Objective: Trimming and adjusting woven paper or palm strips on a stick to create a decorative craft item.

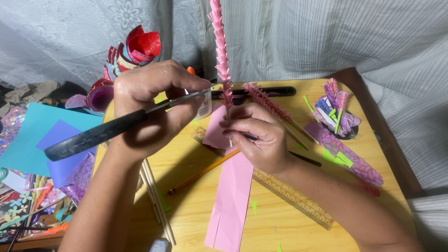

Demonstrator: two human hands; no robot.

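Both hands are busy: our right hand (254,135) pinches the stick of the pink fringed paper flower (220,51) upright, our left hand (154,105) closes black-handled scissors (116,126) beside that pinch, so we judge short, steady snips best, with a small white-labelled bottle (204,106) tucked behind the blades.

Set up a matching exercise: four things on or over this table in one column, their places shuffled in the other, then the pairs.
Things:
1. scissors
2. pink fringed paper stem
3. ruler
4. pencil

Places:
A. flat on the table, partly under the right wrist
B. gripped in the left hand
C. held upright by the right hand
D. on the table, slanting under the pink paper strip

Pairs: 1-B, 2-C, 3-A, 4-D
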